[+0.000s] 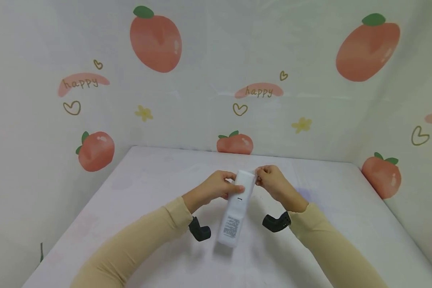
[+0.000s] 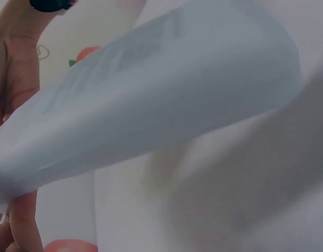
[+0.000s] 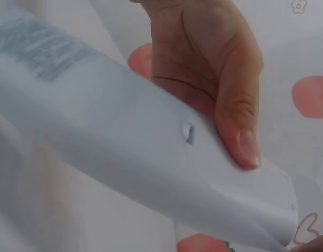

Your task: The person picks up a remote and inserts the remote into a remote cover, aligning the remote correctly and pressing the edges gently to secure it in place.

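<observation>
A long white device (image 1: 242, 208), which looks like a remote control seen from its back, slants above the table with its far end raised. Near its lower end is a printed grey label (image 1: 231, 227); a small slot (image 3: 188, 133) shows in the right wrist view. My left hand (image 1: 216, 186) grips the upper part, thumb across the back and fingers behind, partly hidden. At the top right corner my right hand (image 1: 273, 182) pinches what looks like thin plastic film (image 3: 263, 233) drawn out from the device. The right fingertips are mostly out of sight in the right wrist view.
A white-covered table (image 1: 147, 180) lies under both hands. Behind it hangs a pale curtain (image 1: 201, 96) printed with red fruit, hearts and words. Black wrist mounts stick out below the left wrist (image 1: 200, 232) and the right wrist (image 1: 275, 223).
</observation>
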The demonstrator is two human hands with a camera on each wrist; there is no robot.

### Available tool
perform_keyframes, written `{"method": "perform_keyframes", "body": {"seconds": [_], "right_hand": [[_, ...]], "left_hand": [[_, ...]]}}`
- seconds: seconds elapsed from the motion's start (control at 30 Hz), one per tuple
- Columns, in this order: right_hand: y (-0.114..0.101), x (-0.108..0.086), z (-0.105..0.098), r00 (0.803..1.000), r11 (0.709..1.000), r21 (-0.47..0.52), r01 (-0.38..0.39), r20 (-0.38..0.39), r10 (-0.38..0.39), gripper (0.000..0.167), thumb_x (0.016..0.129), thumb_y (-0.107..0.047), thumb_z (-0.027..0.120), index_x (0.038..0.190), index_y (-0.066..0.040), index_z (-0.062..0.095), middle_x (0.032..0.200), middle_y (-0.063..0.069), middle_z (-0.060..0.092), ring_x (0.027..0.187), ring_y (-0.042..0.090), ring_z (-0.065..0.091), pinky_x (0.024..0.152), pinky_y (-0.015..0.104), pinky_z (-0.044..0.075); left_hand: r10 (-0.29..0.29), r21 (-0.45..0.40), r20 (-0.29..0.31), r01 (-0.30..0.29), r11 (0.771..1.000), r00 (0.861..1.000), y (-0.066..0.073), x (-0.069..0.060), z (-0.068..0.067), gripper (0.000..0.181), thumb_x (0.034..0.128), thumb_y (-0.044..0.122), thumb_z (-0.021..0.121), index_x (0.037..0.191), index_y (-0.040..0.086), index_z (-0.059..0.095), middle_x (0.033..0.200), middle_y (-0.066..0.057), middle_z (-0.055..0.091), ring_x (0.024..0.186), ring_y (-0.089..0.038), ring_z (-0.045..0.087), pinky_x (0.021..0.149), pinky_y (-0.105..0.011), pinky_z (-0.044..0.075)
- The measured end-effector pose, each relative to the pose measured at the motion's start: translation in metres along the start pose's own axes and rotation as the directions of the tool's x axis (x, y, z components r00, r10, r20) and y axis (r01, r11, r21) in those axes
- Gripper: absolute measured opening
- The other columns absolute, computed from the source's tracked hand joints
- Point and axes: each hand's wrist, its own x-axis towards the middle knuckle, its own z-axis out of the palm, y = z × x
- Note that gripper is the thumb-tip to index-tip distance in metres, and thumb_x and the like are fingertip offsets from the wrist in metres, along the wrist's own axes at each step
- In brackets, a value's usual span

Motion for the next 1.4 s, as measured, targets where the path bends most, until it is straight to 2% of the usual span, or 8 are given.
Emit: {"method": "perform_keyframes", "body": {"seconds": [0.2,0.4,0.63,0.73,0.87,1.0,1.23,1.4], "right_hand": [[-0.001,-0.005,0.007,0.998,0.992,-0.126,0.027,-0.051,-0.034,0.023,0.101,-0.005,0.040,0.104,0.014,0.053,0.077,0.003,0.050,0.068,0.009,0.050,0.068,0.019,0.047],[0.003,-0.011,0.013,0.986,0.985,-0.164,0.055,-0.144,-0.079,0.026,0.101,-0.010,0.047,0.113,0.012,0.054,0.089,0.011,0.057,0.073,0.013,0.055,0.075,0.025,0.052],[0.012,-0.013,0.014,0.971,0.987,-0.047,0.154,-0.175,-0.160,0.028,0.098,-0.011,0.056,0.116,0.010,0.059,0.106,0.017,0.063,0.081,0.009,0.058,0.075,0.017,0.052],[0.018,-0.014,0.016,0.982,0.989,0.071,0.129,-0.150,-0.118,0.032,0.095,-0.011,0.061,0.123,0.005,0.056,0.114,0.017,0.060,0.091,0.009,0.058,0.087,0.025,0.052],[0.021,-0.018,0.017,0.998,0.970,0.239,0.029,-0.063,-0.014,0.041,0.094,-0.013,0.064,0.129,-0.007,0.045,0.123,0.015,0.055,0.100,0.013,0.061,0.096,0.043,0.051],[0.024,-0.021,0.017,1.000,0.955,0.296,-0.008,-0.004,0.010,0.045,0.094,-0.012,0.063,0.132,-0.011,0.038,0.112,0.008,0.066,0.092,0.018,0.068,0.086,0.047,0.055],[0.029,-0.017,0.011,0.999,0.947,0.320,0.038,-0.043,-0.025,0.042,0.093,-0.007,0.064,0.129,-0.010,0.043,0.093,-0.006,0.069,0.084,0.013,0.067,0.074,0.036,0.058],[0.033,-0.017,0.001,0.997,0.934,0.355,0.044,-0.079,-0.017,0.036,0.092,-0.007,0.065,0.122,-0.016,0.046,0.093,-0.008,0.069,0.082,0.011,0.068,0.071,0.033,0.058]], "left_hand": [[0.004,0.047,-0.072,0.000,0.999,0.997,0.002,-0.001,0.001,0.032,0.0806,0.020,0.079,0.103,0.000,0.067,0.089,-0.009,0.070,0.074,-0.016,0.066,0.064,-0.033,0.058],[0.013,-0.009,-0.137,-0.015,1.000,0.990,0.002,-0.004,0.007,0.033,0.0801,0.019,0.079,0.103,-0.002,0.066,0.090,-0.011,0.071,0.075,-0.017,0.066,0.063,-0.032,0.058],[0.038,-0.073,-0.184,-0.052,0.996,0.982,-0.001,-0.005,0.009,0.033,0.0809,0.016,0.078,0.102,-0.004,0.065,0.089,-0.013,0.072,0.073,-0.016,0.066,0.066,-0.034,0.059],[0.057,-0.099,-0.191,-0.077,0.992,0.980,-0.004,-0.004,0.009,0.030,0.0817,0.015,0.077,0.101,-0.004,0.064,0.089,-0.014,0.072,0.073,-0.015,0.066,0.067,-0.035,0.059],[0.070,-0.121,-0.176,-0.092,0.988,0.982,-0.006,-0.004,0.009,0.028,0.0821,0.014,0.077,0.100,-0.003,0.064,0.090,-0.014,0.072,0.075,-0.015,0.067,0.069,-0.035,0.059],[0.062,-0.120,-0.157,-0.081,0.989,0.986,-0.008,-0.004,0.009,0.028,0.0823,0.014,0.077,0.100,-0.001,0.062,0.090,-0.013,0.072,0.076,-0.015,0.066,0.070,-0.035,0.059],[0.064,-0.147,-0.099,-0.078,0.986,0.993,-0.008,-0.005,0.011,0.041,0.0856,0.016,0.075,0.118,-0.001,0.057,0.113,-0.016,0.065,0.091,-0.019,0.065,0.081,-0.037,0.058],[0.127,-0.279,-0.128,-0.158,0.947,0.984,-0.008,-0.006,0.002,0.049,0.0885,0.011,0.071,0.130,0.005,0.044,0.130,-0.021,0.048,0.098,-0.026,0.067,0.084,-0.038,0.057]]}}
